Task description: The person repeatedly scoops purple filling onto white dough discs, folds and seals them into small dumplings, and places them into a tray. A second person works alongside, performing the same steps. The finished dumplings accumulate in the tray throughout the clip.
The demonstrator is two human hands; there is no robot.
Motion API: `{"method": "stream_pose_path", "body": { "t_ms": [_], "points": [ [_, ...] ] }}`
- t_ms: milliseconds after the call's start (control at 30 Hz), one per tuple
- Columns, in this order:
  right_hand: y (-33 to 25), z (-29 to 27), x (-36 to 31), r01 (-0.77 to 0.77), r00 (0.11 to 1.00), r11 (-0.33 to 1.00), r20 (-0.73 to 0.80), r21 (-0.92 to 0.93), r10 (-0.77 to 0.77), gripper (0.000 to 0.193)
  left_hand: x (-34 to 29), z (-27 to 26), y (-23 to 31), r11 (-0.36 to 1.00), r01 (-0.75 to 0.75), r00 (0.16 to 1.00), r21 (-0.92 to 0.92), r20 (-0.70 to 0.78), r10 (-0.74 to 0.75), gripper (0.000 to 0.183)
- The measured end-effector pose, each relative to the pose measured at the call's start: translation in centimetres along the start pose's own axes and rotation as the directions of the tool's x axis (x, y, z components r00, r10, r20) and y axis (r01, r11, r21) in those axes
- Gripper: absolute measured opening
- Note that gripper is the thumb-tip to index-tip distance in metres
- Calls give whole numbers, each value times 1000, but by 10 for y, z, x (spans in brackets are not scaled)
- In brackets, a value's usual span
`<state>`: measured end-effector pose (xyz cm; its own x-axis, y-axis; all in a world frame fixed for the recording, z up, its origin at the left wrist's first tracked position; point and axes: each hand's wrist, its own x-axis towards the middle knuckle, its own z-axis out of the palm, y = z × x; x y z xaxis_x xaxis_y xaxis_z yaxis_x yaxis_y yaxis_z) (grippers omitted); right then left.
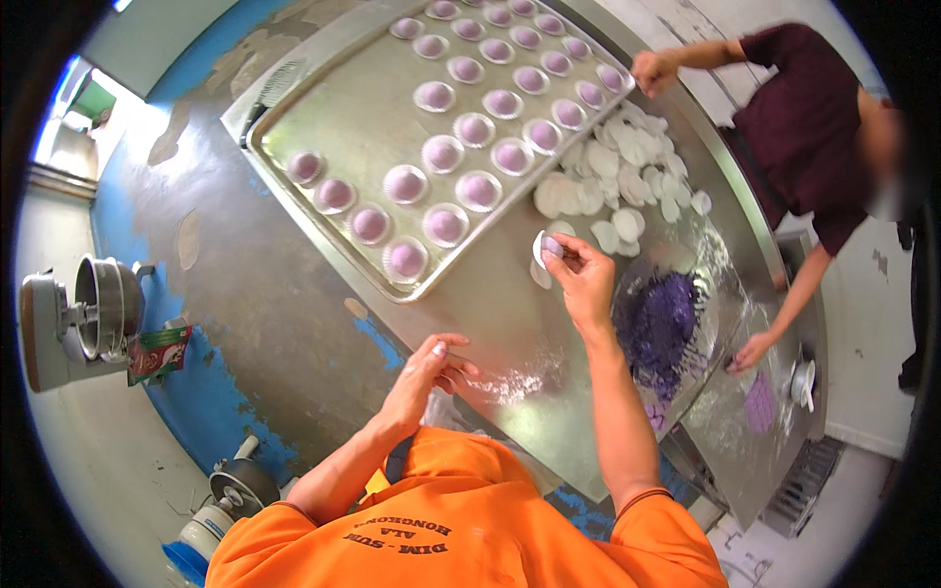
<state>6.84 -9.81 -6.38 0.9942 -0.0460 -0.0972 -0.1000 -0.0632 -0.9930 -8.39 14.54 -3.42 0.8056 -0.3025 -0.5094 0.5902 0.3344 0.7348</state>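
Note:
My right hand (585, 281) is closed on a pale purple dough ball (553, 247) set against a white paper cup, above the steel table just off the tray's near right side. Low over the table's near edge, my left hand (428, 380) has its fingers loosely bent and apart, with nothing plainly held. The metal tray (343, 113) carries several purple balls, each in a fluted paper cup, in slanting rows. Loose white paper cups (627, 162) lie spread along its right side. To their near right sits a dark purple mass (664, 323) on clear film.
Across the table a co-worker in a dark shirt (804, 127) has one hand (655, 73) at the tray's corner and the other (753, 351) near a flat purple piece (760, 404). A brush (279, 83) rests by the tray's far left. A mixer bowl (106, 304) stands left.

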Motion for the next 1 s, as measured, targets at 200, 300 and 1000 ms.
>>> {"method": "stream_pose_path", "body": {
  "t_ms": [200,300,1000],
  "points": [
    [-59,89,51,237,927,959,333,-155,-175,37,-8,-3,1,999,-35,999,-7,-12,35,53],
    [-77,145,86,465,852,861,367,-206,-372,35,-17,-12,1,997,-69,995,-24,-77,67,52],
    [-56,184,55,628,768,732,363,-262,-528,28,-34,-36,-1,996,-77,981,-46,-183,67,44]
  ]
}}
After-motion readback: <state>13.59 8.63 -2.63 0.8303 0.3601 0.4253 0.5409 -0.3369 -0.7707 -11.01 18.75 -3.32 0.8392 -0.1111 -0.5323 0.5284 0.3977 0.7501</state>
